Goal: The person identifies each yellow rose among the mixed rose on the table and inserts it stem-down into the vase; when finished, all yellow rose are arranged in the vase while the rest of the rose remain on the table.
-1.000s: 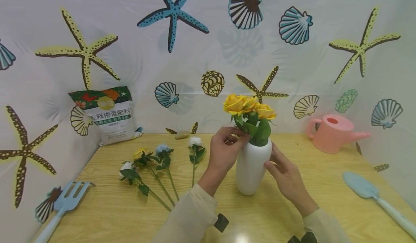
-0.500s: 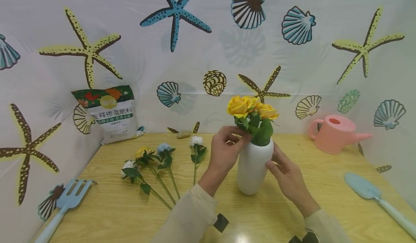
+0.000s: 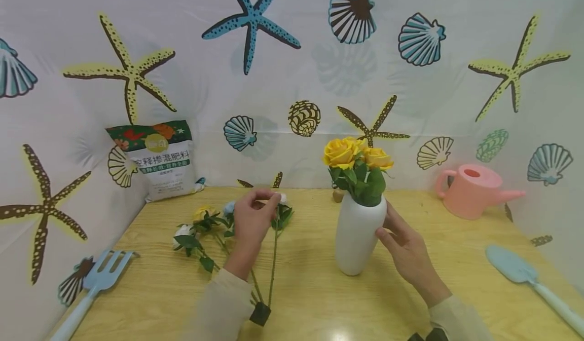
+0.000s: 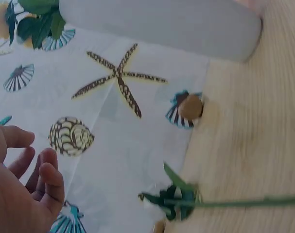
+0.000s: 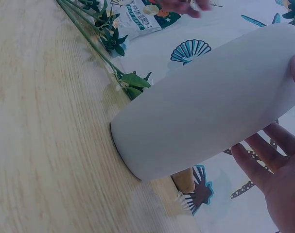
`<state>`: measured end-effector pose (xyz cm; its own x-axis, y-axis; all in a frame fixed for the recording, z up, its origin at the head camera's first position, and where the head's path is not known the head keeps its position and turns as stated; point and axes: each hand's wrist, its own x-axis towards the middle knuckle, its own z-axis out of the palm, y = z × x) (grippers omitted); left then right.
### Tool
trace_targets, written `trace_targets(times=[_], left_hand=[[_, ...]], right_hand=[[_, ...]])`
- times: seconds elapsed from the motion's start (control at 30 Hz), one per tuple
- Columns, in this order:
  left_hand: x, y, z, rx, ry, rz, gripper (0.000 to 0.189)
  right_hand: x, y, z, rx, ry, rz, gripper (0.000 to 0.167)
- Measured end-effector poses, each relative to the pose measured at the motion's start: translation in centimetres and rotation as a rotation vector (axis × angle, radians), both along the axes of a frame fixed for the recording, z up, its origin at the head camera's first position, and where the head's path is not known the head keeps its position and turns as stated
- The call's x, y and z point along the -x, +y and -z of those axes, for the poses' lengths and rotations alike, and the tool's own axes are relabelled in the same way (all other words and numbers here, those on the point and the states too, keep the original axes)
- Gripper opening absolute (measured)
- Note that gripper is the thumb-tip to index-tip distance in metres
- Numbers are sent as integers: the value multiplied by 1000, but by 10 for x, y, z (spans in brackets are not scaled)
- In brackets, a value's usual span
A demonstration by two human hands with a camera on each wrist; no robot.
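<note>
A white vase (image 3: 359,234) stands upright on the table, with yellow roses (image 3: 342,152) and green leaves in its mouth. My right hand (image 3: 406,252) grips the vase's right side, the thumb in front and the fingers behind; the right wrist view shows this hand (image 5: 283,170) at the vase's upper part. My left hand (image 3: 255,217) hovers above the loose flowers, close to a white rose (image 3: 283,199) that it partly covers. In the left wrist view the left hand (image 4: 28,184) has relaxed, slightly bent fingers holding nothing, and the flower's green stem (image 4: 244,201) lies apart from it.
Yellow (image 3: 204,213), blue (image 3: 229,207) and white (image 3: 182,234) flowers lie at left. Behind them leans a fertilizer bag (image 3: 166,168). A blue fork (image 3: 101,275) lies left; a pink watering can (image 3: 472,191) and blue trowel (image 3: 513,265) are right. A stone (image 3: 338,195) sits behind the vase.
My left hand has left the roses' leaves at the vase's mouth and moved left over the loose flowers. The right hand stays on the vase.
</note>
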<state>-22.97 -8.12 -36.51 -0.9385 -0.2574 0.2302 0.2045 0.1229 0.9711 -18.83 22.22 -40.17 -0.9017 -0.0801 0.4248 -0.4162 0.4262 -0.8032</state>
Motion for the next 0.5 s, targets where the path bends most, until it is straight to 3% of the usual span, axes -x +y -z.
trace_targets(times=[0.1, 0.17, 0.3, 0.5], left_hand=[[1, -32, 10, 159, -127, -86, 18], [-1, -52, 15, 289, -208, -107, 24], [-8, -87, 22, 487, -340, -84, 39], [-13, -113, 29, 707, -415, -43, 38]], right_hand=[[-1, -1, 1, -11, -11, 13, 63], [-1, -1, 2, -17, -17, 18, 63], [-2, 0, 1, -19, -12, 17, 63], [-1, -1, 1, -3, 10, 4, 63]])
